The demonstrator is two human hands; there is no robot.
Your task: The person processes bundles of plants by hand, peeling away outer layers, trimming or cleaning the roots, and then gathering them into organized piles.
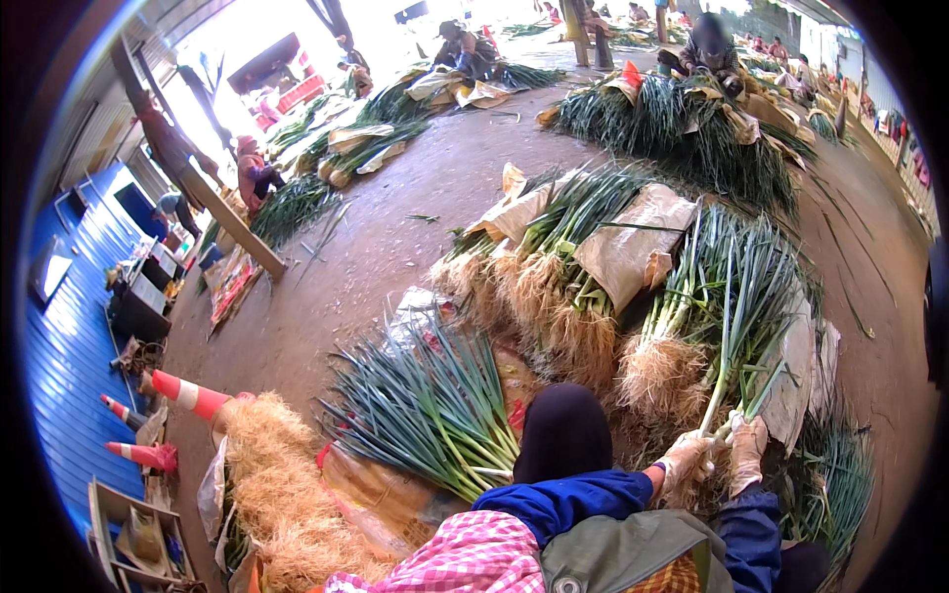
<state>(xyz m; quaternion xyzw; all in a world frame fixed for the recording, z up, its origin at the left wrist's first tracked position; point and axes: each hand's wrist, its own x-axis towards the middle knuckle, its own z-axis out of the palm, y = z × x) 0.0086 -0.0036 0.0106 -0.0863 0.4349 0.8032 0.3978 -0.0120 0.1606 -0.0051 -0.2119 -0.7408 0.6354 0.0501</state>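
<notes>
My left hand (685, 462), in a pale work glove, is closed round the lower end of a long green onion (723, 381). Close beside it, my gloved right hand (748, 453) is also closed at the stalks' white lower part; its fingers are partly hidden. The leaves point away from me, over a bundle of green onions (682, 316) with a thick mat of pale roots (660, 378). Left of my knee, a fan of green onions (425, 405) lies on a yellowish sack (371, 494), white ends toward me.
A heap of straw-coloured roots (287, 484) lies at the lower left beside orange-and-white cones (188, 395). More rooted bundles (559, 267) lie ahead, partly under a tan sack (638, 242). Loose onions (830, 484) lie right of me. Other people (712, 59) sit by piles farther off.
</notes>
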